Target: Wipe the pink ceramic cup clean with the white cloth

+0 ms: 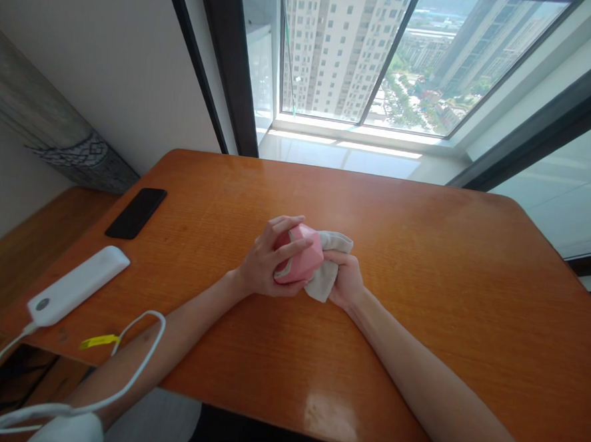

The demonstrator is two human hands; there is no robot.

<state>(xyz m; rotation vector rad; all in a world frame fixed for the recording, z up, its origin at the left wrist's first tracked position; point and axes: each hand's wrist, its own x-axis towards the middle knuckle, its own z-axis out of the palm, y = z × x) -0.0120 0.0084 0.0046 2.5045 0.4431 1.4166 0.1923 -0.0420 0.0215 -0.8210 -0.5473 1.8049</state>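
A pink faceted object, its exact kind unclear, is held over the middle of the table. My left hand wraps round its left side, fingers spread across the top and front. A light grey cloth is bunched in my right hand, which presses it against the object's right side. Part of the cloth stands up behind my right fingers. The object's underside and right face are hidden by the hands and cloth.
The brown wooden table has rounded far corners. A black phone and a white power strip-like device lie at the left. The device's white cable loops over my left forearm, with a yellow tag. Beyond the table is a window.
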